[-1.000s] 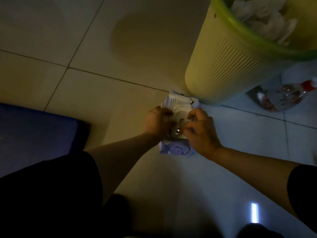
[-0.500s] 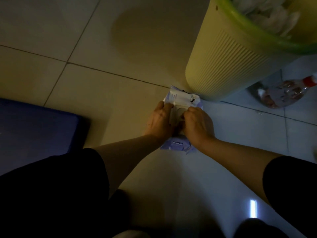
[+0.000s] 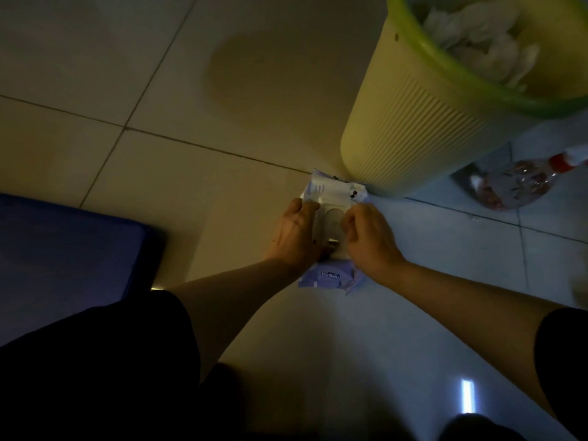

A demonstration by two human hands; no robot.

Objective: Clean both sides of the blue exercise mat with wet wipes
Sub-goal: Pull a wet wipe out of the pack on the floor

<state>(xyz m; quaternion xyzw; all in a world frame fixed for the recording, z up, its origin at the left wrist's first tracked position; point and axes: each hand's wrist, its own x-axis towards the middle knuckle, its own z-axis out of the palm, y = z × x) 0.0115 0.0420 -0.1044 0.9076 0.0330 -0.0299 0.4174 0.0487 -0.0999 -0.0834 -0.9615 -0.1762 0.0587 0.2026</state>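
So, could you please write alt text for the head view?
Both hands, left and right, press on a wet wipes pack lying on the tiled floor beside a yellow bin; the blue mat lies left.

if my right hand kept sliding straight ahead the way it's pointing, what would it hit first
Probably the far end of the wet wipes pack that the right hand rests on, then the base of the yellow-green waste bin just beyond it. Depth is hard to judge.
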